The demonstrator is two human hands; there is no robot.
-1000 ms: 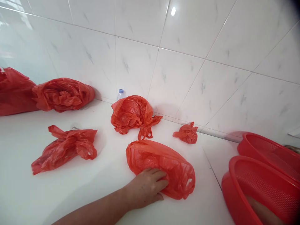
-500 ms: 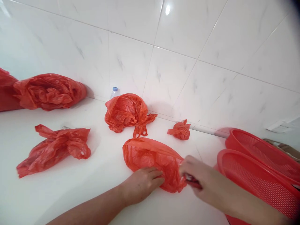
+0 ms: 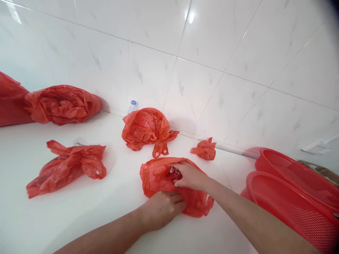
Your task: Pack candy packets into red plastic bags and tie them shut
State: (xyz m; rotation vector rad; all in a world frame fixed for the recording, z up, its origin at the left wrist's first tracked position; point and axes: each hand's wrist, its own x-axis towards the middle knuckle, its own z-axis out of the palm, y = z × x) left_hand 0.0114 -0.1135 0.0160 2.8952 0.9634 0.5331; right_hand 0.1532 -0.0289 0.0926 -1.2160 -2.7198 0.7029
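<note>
A crumpled red plastic bag (image 3: 156, 176) lies on the white counter (image 3: 79, 211) in front of me. My left hand (image 3: 161, 210) presses on its near edge, fingers curled onto the plastic. My right hand (image 3: 188, 174) reaches over the bag's top and pinches the plastic near its opening. What is inside the bag cannot be made out.
Other red plastic bags lie around: one at the left (image 3: 67, 165), one behind (image 3: 145, 128), a small knotted one (image 3: 205, 150), a large one by the wall (image 3: 62, 104). A small bottle (image 3: 132, 106) stands at the wall. Two red mesh baskets (image 3: 291, 201) sit at the right.
My right hand came in from the right, first at the bag's right end, and now sits on top of the bag, gripping it. The left hand stayed on the near edge.
</note>
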